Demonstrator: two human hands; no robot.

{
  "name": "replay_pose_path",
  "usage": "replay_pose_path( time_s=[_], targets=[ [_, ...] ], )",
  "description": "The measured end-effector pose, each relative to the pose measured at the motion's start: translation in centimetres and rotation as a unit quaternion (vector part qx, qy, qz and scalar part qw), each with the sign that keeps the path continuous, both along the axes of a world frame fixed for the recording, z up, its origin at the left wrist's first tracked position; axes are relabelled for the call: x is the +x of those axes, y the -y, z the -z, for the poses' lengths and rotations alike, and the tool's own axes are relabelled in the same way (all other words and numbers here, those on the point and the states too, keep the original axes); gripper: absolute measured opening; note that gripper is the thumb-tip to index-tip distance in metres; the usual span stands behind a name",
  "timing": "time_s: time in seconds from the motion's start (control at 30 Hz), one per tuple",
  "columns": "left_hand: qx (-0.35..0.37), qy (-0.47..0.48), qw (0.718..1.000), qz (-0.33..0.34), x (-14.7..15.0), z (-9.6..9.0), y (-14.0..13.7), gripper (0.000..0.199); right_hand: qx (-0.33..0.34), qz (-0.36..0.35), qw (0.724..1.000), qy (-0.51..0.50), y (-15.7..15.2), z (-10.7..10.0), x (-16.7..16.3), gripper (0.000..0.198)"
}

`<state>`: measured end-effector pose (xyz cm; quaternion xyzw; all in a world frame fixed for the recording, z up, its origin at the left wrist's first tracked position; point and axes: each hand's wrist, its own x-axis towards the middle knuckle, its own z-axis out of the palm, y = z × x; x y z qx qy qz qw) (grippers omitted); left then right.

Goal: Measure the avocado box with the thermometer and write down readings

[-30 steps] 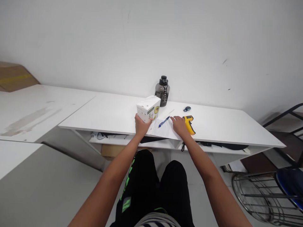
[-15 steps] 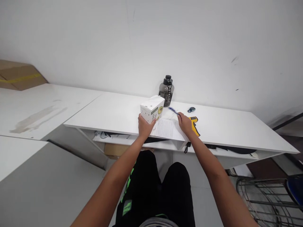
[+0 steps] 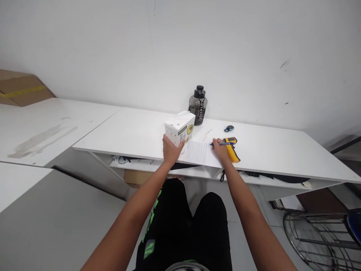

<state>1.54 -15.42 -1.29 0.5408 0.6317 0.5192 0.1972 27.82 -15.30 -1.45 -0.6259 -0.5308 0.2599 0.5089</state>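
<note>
My left hand (image 3: 171,150) grips the near lower end of a white tissue box (image 3: 177,126) with avocado pictures on its side; a tissue sticks out of the top. In my right hand (image 3: 220,150) is a blue pen (image 3: 227,143), lying nearly level with its tip to the left, by the right edge of a written sheet of paper (image 3: 196,151). Close beside that hand lies a yellow and black handheld device (image 3: 233,153), partly covered by the hand and pen.
Behind the box a dark jug-like bottle (image 3: 197,105) stands near the wall. A small dark object (image 3: 229,128) lies on the white desk (image 3: 270,146) to the right. Far left sits a cardboard box (image 3: 24,88). A metal-framed chair (image 3: 316,237) is at lower right.
My right hand has turned the pen from pointing up and left to nearly level, its tip now by the paper's edge. The left hand keeps its hold on the tissue box.
</note>
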Motion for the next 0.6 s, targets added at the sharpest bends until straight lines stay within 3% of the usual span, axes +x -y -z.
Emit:
replay_pose_path(
  time_s=[0.17, 0.6],
  targets=[
    [0.008, 0.007, 1.0, 0.0, 0.09, 0.02, 0.04, 0.092, -0.032, -0.005, 0.998, 0.05, 0.03, -0.27, -0.18, 0.038],
    [0.017, 0.003, 1.0, 0.0, 0.25, -0.01, 0.23, 0.095, -0.048, -0.019, 0.997, 0.057, 0.02, -0.45, -0.48, 0.029]
  ],
)
